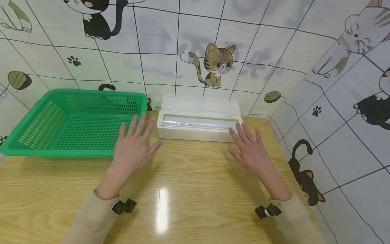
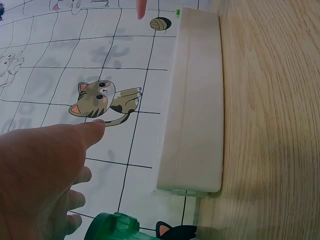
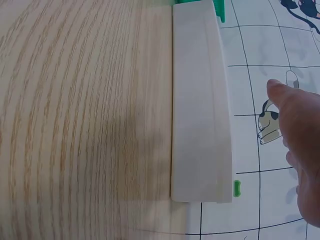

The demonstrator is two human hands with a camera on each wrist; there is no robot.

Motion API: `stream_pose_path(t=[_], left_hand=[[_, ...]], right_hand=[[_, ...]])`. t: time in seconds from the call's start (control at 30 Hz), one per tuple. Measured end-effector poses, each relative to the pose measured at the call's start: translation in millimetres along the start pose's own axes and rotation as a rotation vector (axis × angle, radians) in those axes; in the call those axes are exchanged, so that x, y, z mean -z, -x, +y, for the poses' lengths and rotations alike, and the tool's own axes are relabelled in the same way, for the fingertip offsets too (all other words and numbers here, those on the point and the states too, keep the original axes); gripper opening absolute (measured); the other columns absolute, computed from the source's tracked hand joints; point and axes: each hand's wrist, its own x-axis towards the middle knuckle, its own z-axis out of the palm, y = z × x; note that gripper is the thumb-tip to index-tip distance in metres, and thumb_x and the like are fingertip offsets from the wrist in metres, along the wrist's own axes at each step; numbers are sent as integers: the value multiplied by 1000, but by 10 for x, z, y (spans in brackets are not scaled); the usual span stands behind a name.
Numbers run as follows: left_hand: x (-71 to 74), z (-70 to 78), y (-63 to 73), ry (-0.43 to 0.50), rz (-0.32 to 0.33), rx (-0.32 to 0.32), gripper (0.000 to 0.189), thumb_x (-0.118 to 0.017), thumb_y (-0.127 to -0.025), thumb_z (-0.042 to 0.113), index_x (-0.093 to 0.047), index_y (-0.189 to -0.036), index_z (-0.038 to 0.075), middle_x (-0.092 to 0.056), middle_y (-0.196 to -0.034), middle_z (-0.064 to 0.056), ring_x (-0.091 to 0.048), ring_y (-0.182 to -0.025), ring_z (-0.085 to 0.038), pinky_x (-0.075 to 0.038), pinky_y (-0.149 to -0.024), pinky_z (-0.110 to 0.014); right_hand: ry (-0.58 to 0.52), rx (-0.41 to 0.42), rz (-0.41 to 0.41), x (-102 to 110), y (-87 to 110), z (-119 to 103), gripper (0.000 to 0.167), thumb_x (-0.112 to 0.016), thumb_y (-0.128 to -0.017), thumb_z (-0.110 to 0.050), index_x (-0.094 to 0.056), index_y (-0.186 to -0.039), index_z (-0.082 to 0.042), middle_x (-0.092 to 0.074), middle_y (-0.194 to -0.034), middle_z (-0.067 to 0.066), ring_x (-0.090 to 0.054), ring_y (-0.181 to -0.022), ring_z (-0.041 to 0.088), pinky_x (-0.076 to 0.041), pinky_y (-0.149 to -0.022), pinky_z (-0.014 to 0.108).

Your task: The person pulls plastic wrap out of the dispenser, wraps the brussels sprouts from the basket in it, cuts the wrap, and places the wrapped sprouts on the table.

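A long white cling film dispenser box (image 1: 198, 134) stands at the back of the table, its lid (image 1: 201, 105) tilted up against the wall. Inside lies a shiny, clear-looking roll (image 1: 198, 122). My left hand (image 1: 131, 149), fingers spread, hovers by the right front corner of the green basket (image 1: 73, 152), left of the box. Over the box's right front end, my right hand (image 1: 251, 152) is held out, also with spread fingers. Neither hand holds anything. Both wrist views show the box's plain front beside the thumbs; a small green piece (image 3: 237, 188) shows at its right end.
The wooden table (image 1: 189, 176) runs up to a wall covering (image 1: 158, 64) printed with cats and grid lines. Another such wall (image 1: 341, 135) closes off the right side. The basket fills the back left of the table.
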Motion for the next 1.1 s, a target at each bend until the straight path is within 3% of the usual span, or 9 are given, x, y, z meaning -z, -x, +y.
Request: stream_pose_path(t=[0.2,0.33,0.47,0.6,0.73,0.83,0.93,1.1], left_hand=[[-25,-13,-1,38,41,-1,77,-44,-106,57,-22,-164,11,-11,-169,-18,-5,-155,-38,-4,-122,-62],[-64,-12,-20,87,131,-27,76,-52,-104,53,-30,-161,7,-18,-167,-20,-15,-154,-40,-14,-121,-62],[-99,31,-77,193,204,-89,75,-62,-102,43,-34,-158,2,-25,-165,-23,-22,-152,-41,-21,-120,-60],[-124,112,-158,337,212,-127,74,-67,-101,33,-34,-158,1,-27,-164,-23,-23,-152,-40,-24,-120,-58],[-159,213,-280,478,176,-114,72,-69,-100,29,-35,-158,1,-28,-164,-20,-27,-150,-39,-38,-112,-57],[-235,272,-420,583,166,-88,68,-71,-99,24,-40,-155,0,-34,-162,-20,-31,-149,-38,-40,-111,-57],[-357,291,-575,667,206,-58,60,-73,-97,15,-48,-148,-4,-44,-155,-22,-36,-147,-37,-32,-117,-55],[-570,257,-778,675,287,-8,46,-71,-95,5,-58,-137,-9,-55,-144,-26,-43,-142,-39,-31,-117,-58]], right_hand=[[-36,22,-4,-18,12,33,70,-40,-109,-51,-27,-162,-7,-18,-168,19,-15,-154,36,-9,-123,58],[-61,38,-18,-40,-5,91,70,-51,-107,-43,-28,-161,-5,-20,-167,20,-18,-153,38,-11,-123,57],[-125,26,-37,-72,-52,180,72,-63,-103,-32,-30,-160,-2,-24,-166,22,-22,-152,39,-15,-123,55],[-252,-25,-37,-123,-107,283,72,-68,-101,-25,-33,-158,-1,-27,-165,20,-27,-149,41,-23,-120,56],[-356,-80,5,-203,-180,402,69,-71,-99,-22,-38,-156,-2,-33,-163,18,-32,-147,41,-30,-116,58],[-423,-122,45,-255,-234,489,66,-71,-99,-21,-41,-155,-3,-37,-161,17,-35,-146,41,-31,-116,59],[-484,-154,76,-309,-284,572,63,-72,-98,-20,-45,-153,-3,-41,-159,17,-38,-144,41,-31,-116,57],[-533,-190,76,-390,-376,689,61,-73,-98,-19,-48,-151,-4,-44,-156,17,-41,-143,40,-33,-116,55]])
